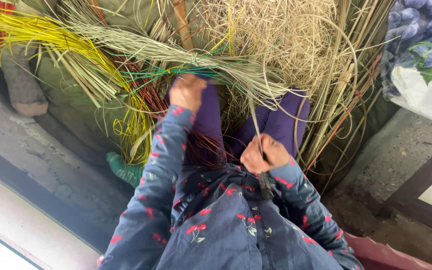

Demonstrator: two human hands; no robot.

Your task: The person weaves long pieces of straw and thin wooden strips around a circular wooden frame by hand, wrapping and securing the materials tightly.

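My left hand (187,91) reaches forward and grips a thick bundle of pale green reed strips (186,52) lying across my lap. My right hand (263,154) is drawn back near my body, closed on a knife with a dark handle (265,184), and a single thin reed strip (254,117) runs from the bundle down into that fist. Both arms wear dark blue sleeves with a red cherry print. My purple-trousered knees (281,122) show under the reeds.
Yellow-dyed strips (41,35), reddish-brown strips (146,95) and a tangle of tan shavings (286,35) pile up in front. Long curved canes (343,90) lean at right beside a printed plastic sack (421,55). Concrete floor (51,165) and a dark step edge lie left.
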